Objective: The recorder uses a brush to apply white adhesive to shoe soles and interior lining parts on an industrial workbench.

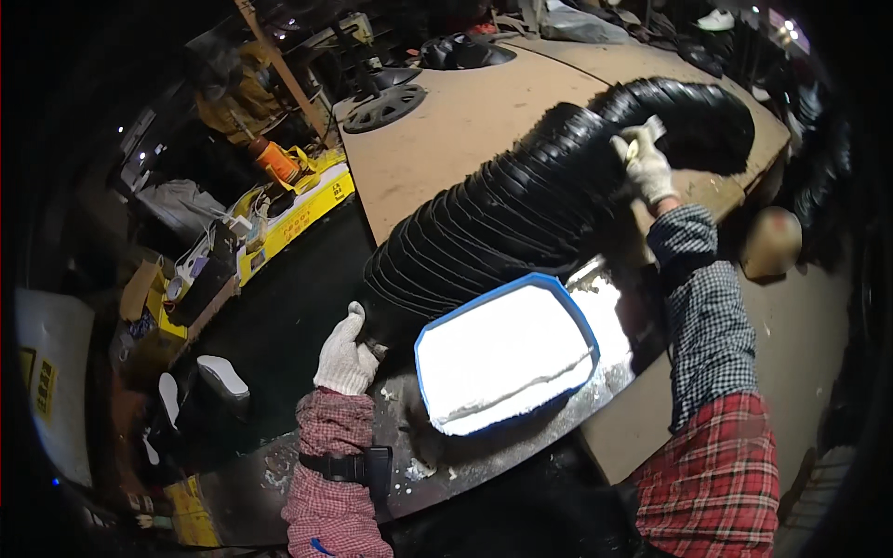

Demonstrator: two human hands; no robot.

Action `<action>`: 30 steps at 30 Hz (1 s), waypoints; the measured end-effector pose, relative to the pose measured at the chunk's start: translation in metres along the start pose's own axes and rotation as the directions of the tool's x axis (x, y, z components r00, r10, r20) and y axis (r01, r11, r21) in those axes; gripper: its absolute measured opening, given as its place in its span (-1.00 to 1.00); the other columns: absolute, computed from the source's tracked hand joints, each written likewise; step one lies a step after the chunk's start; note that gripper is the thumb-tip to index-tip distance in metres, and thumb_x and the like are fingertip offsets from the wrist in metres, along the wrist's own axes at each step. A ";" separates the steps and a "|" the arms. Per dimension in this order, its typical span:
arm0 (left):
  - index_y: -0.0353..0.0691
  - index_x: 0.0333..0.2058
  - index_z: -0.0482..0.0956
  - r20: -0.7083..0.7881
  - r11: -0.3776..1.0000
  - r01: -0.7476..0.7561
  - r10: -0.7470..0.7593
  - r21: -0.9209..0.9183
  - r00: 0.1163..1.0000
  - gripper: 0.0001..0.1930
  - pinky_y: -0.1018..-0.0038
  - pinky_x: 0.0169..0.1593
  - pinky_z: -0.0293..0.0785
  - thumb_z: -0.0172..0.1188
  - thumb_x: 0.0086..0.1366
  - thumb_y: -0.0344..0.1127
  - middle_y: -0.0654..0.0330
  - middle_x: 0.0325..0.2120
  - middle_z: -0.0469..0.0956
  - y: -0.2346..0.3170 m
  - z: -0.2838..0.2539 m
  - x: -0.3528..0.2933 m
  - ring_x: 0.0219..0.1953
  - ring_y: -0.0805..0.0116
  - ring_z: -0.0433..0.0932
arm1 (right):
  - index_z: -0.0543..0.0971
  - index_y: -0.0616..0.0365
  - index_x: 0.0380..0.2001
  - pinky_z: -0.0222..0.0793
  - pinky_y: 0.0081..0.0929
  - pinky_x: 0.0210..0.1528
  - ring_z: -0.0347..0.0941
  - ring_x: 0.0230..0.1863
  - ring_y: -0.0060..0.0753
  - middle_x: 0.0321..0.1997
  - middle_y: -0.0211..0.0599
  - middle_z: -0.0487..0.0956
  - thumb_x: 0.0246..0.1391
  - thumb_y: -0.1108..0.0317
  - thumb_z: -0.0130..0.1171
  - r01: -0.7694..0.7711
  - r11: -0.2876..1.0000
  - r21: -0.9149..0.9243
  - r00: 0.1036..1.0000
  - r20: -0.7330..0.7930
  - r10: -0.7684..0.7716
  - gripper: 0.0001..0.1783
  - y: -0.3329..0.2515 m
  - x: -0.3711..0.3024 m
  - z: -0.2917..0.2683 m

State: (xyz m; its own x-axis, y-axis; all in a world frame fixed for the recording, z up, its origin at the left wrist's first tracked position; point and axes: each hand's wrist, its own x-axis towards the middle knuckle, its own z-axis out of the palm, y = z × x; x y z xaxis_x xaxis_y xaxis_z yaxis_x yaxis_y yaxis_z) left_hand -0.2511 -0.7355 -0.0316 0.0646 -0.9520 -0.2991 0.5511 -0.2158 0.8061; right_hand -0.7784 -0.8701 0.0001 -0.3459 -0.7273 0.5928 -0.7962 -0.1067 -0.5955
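A long, curved row of thin black pieces (493,223), overlapping closely like a ribbed tube, runs from the near left to the far right across the table. At its near end my left hand (346,358), in a pale knitted glove, has its thumb up and its other fingers curled; what they grip is hidden. My right hand (648,169), gloved too, is at the row's far part with bent fingers around a small pale thing I cannot make out. Between my forearms stands a blue-rimmed tub (425,386) of bright white material, close in front of the row.
Brown board (446,121) covers the far tabletop, with a round black slotted base (384,109) on it. An orange bottle (273,160) stands by a yellow box (307,209) at the left. White sole-shaped pieces (223,376) lie left of my left hand. White splashes mark the near edge.
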 end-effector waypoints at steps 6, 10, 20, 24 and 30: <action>-0.17 -0.02 0.54 -0.080 0.996 -0.069 0.064 -0.050 0.995 -0.60 0.38 -0.02 0.54 0.05 0.42 0.02 0.17 -0.10 0.62 0.029 -0.029 0.006 -0.07 0.26 0.61 | 0.45 -0.01 -0.18 0.47 -0.13 -0.25 0.56 -0.30 0.12 -0.38 -0.01 0.57 0.17 0.03 0.21 0.102 0.975 0.198 0.991 0.070 -0.118 -0.67 -0.057 -0.031 0.025; -0.33 0.24 0.29 0.150 0.977 -0.046 0.078 -0.207 0.986 -0.41 0.22 0.32 0.27 -0.23 0.50 0.05 0.05 0.21 0.40 0.058 -0.057 -0.034 0.23 0.09 0.39 | 0.43 0.05 -0.18 0.46 -0.17 -0.29 0.56 -0.31 0.10 -0.39 0.02 0.57 0.18 0.10 0.20 0.204 0.931 0.304 0.921 0.264 -0.287 -0.69 -0.118 -0.078 0.016; -0.28 -0.19 0.46 -0.154 0.620 -0.545 0.728 0.565 0.668 -0.86 0.60 -0.21 0.35 0.11 0.37 -0.34 0.33 -0.35 0.38 0.072 -0.092 -0.198 -0.29 0.57 0.36 | 0.55 0.12 -0.09 0.48 -0.46 -0.31 0.55 -0.36 -0.38 -0.43 -0.29 0.60 0.17 0.26 0.24 0.401 0.789 0.466 0.900 -0.042 -0.433 -0.72 -0.166 -0.142 -0.127; -0.32 -0.25 0.51 0.060 0.315 -0.393 0.710 0.864 0.701 -0.83 0.56 -0.32 0.43 0.24 0.17 -0.49 0.29 -0.43 0.51 0.087 -0.094 -0.296 -0.43 0.52 0.44 | 0.55 0.29 -0.09 0.48 -0.65 -0.31 0.54 -0.36 -0.61 -0.33 -0.28 0.65 0.19 0.43 0.22 -0.105 0.627 0.771 0.909 0.330 -0.254 -0.75 -0.214 -0.198 -0.174; -0.02 0.08 0.56 0.225 -0.186 -0.212 0.052 0.959 0.973 -0.62 0.28 0.00 0.51 0.24 0.28 -0.19 -0.03 0.00 0.58 0.064 -0.113 -0.349 -0.05 0.04 0.59 | 0.67 0.14 -0.36 0.49 -0.44 -0.38 0.59 -0.43 -0.30 -0.43 -0.18 0.63 0.11 0.23 0.31 0.192 0.838 0.510 0.854 0.334 -0.399 -0.81 -0.236 -0.231 -0.140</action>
State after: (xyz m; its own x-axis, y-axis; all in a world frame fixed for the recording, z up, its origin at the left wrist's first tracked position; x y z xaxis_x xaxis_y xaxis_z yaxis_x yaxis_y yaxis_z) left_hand -0.1441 -0.3923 0.0671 -0.0960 -0.9863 -0.1339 -0.9143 0.0342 0.4036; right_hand -0.5797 -0.5818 0.0794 0.1875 -0.8050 0.5629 -0.4808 -0.5749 -0.6620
